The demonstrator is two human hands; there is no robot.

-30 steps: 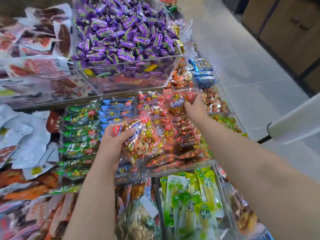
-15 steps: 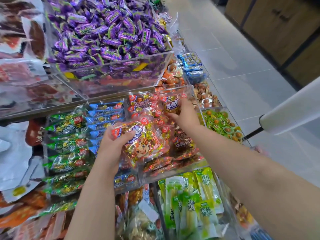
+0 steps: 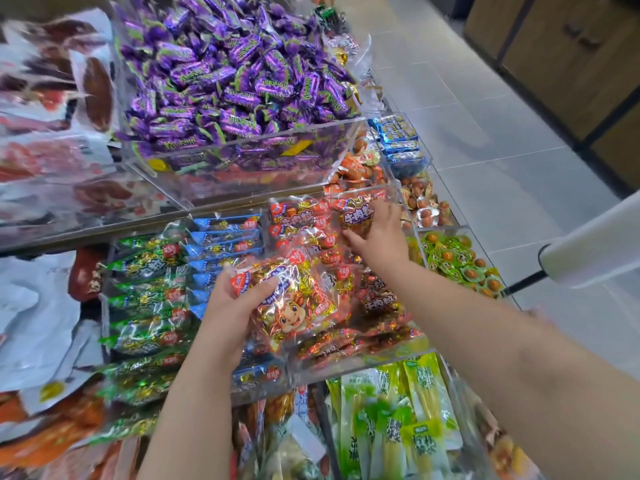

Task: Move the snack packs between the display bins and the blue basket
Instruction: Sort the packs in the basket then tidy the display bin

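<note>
My left hand grips a red snack pack over the clear bin. At one o'clock, my right hand clasps another pack at the bin's far end.

I see the clear acrylic bin of purple-wrapped candies raised behind the clear acrylic bin of red snack packs. Left of that sit blue packs, then green packs; pale green upright packs stand nearest me.
</note>
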